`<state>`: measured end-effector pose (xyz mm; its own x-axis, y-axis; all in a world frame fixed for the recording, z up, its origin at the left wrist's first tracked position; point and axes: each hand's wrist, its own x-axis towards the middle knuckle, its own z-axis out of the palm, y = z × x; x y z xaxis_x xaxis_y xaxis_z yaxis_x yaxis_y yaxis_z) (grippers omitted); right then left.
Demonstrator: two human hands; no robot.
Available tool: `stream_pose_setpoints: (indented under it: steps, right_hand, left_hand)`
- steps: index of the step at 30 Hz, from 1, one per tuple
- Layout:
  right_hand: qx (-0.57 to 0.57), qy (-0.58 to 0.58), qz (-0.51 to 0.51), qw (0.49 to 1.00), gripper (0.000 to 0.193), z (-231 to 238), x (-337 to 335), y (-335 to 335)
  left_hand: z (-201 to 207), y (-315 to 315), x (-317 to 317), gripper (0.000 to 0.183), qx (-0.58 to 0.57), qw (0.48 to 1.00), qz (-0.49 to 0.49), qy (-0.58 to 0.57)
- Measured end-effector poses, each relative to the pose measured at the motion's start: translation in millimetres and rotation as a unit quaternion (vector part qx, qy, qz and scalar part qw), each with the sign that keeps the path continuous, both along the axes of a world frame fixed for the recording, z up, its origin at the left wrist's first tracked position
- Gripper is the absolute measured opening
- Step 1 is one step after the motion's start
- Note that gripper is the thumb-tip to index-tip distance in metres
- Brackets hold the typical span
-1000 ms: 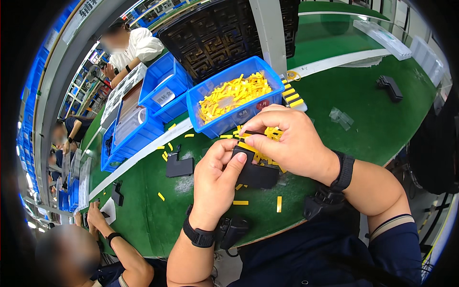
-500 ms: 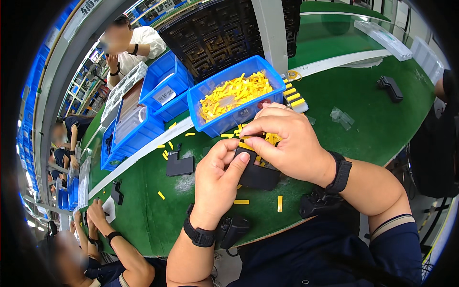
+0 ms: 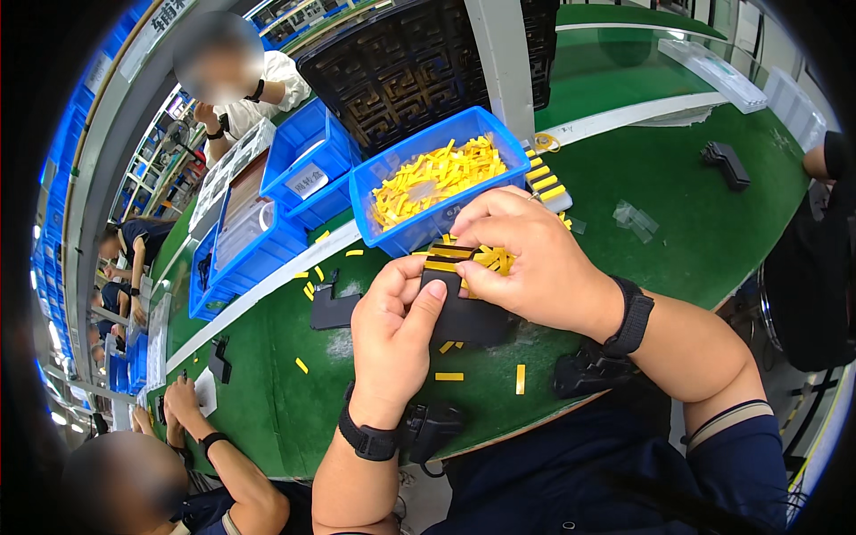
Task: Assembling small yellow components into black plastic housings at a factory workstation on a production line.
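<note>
My left hand (image 3: 392, 330) is closed around the left side of a flat black part (image 3: 473, 312), its thumb lying on the upper face. At that part's far edge are yellow and dark bands of strip (image 3: 448, 258). The fingers and thumb of my right hand (image 3: 544, 267) are bent at the right end of these bands; exactly how they grip is partly hidden. A pile of small yellow strips (image 3: 492, 259) lies behind the part, partly covered by my right hand. Just beyond stands a blue bin (image 3: 410, 239) full of yellow strips (image 3: 437, 178).
Another black part (image 3: 335, 310) and loose yellow strips (image 3: 449, 376) lie on the green table (image 3: 276, 392). More blue bins (image 3: 250, 259) stand left. A yellow-and-black striped block (image 3: 546, 183) and clear plastic scraps (image 3: 635, 220) lie right. Co-workers sit at left and far left.
The black part has tilted and shifted slightly left with my left hand, and more of the yellow and dark bands shows. My right fingers have spread a little from their tight pinch.
</note>
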<state>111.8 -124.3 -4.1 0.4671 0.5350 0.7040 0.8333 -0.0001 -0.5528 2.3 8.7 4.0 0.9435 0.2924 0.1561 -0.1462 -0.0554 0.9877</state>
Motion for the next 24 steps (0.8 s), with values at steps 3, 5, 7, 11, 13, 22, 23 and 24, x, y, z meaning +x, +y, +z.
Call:
stream_pose_setpoints:
  steps: [3, 5, 7, 11, 13, 22, 23, 24]
  right_hand:
    - [0.028, -0.076, -0.014, 0.997, 0.011, 5, -1, 2]
    - [0.065, -0.134, -0.021, 0.989, 0.008, 9, -2, 1]
    - [0.043, -0.178, -0.021, 0.983, 0.008, 11, -3, -2]
    - [0.092, -0.067, -0.032, 0.993, 0.014, 11, 8, -5]
    - [0.079, -0.080, 0.000, 0.994, 0.015, 14, -1, -6]
    - [0.059, -0.038, 0.016, 0.997, 0.014, 11, -7, -5]
    - [0.059, -0.037, 0.015, 0.997, 0.014, 11, -6, -5]
    - [0.054, 0.006, 0.063, 0.996, 0.014, 12, -4, -4]
  left_hand:
    - [-2, 0, 0, 0.020, -0.020, 1.000, -0.006, -0.003]
    - [-3, 1, 0, 0.019, -0.030, 1.000, 0.001, -0.003]
    - [-3, 2, 1, 0.020, 0.001, 1.000, -0.001, 0.007]
    - [0, -1, 1, 0.019, -0.028, 0.999, -0.015, 0.042]
    - [-2, 2, 1, 0.019, -0.060, 0.998, -0.005, 0.023]
    - [-6, -3, 0, 0.025, 0.104, 0.992, 0.037, -0.066]
    - [-9, -1, 0, 0.028, 0.128, 0.988, 0.033, -0.080]
    - [-6, -4, 0, 0.028, 0.129, 0.988, 0.032, -0.079]
